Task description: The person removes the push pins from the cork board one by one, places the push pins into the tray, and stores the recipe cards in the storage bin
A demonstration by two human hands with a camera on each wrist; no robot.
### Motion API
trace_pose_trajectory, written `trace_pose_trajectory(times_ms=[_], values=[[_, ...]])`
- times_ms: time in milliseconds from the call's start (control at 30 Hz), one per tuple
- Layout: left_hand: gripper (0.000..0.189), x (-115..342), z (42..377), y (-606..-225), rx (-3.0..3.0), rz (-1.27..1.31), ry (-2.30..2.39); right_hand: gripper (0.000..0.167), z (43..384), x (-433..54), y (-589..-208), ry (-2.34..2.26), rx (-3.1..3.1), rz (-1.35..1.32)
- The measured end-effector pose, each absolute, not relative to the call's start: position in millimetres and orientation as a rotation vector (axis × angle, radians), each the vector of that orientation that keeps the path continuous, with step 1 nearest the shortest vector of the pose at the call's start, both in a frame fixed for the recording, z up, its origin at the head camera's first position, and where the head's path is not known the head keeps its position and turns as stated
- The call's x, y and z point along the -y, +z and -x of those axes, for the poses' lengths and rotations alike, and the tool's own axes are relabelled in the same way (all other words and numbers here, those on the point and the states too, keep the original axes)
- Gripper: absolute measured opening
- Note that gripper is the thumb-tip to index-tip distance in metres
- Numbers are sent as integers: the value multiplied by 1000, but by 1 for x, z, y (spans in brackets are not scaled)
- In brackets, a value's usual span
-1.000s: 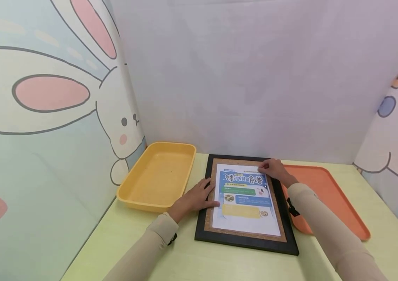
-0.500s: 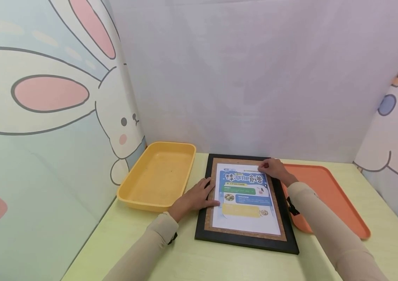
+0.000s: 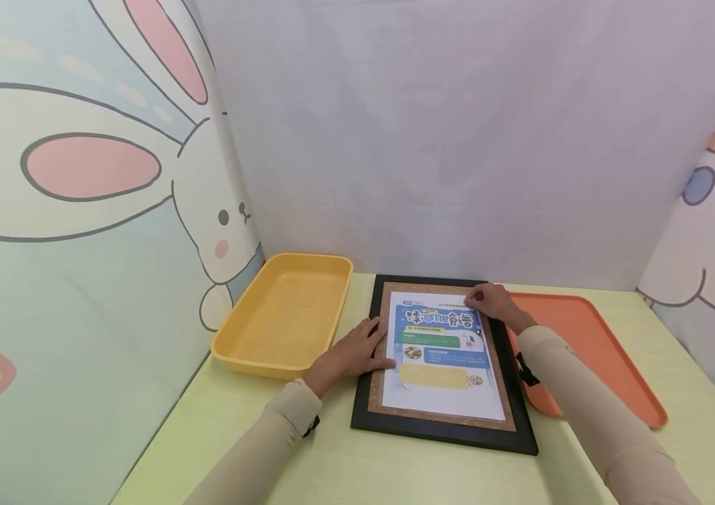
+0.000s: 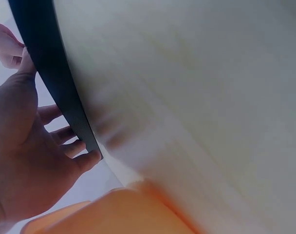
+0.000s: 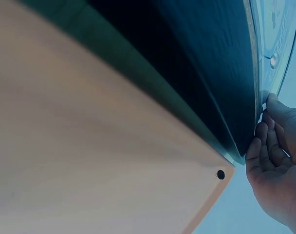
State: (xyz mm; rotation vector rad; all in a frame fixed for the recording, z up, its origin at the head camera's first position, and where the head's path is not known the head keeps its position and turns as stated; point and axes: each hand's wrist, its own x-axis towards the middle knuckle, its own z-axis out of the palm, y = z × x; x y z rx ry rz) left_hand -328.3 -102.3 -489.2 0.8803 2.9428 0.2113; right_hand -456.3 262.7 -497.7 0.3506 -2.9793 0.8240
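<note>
Atop the table [image 3: 395, 477], a printed sheet [image 3: 442, 358] is pinched at its far-right corner by the right hand [image 3: 496, 304], the black frame [image 3: 445, 432] touched at left by the spread left hand [image 3: 349, 353].

We look onto a pale yellow tabletop [image 3: 433, 480] at bottom centre, backed by a creased lilac-grey sheet [image 3: 433, 140] across the upper frame. At left, we see a light-blue wall [image 3: 98, 308] bearing a cartoon rabbit [image 3: 196, 196]; at far right, a white cartoon figure [image 3: 692, 266]. Soft light falls evenly.
</note>
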Motion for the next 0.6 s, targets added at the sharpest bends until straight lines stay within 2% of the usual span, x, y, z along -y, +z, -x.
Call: trace_pose_trajectory(times_ms=[600], values=[[91, 103, 326, -485, -2922, -861, 210, 17, 454, -264, -504, 835, 2943, -358]])
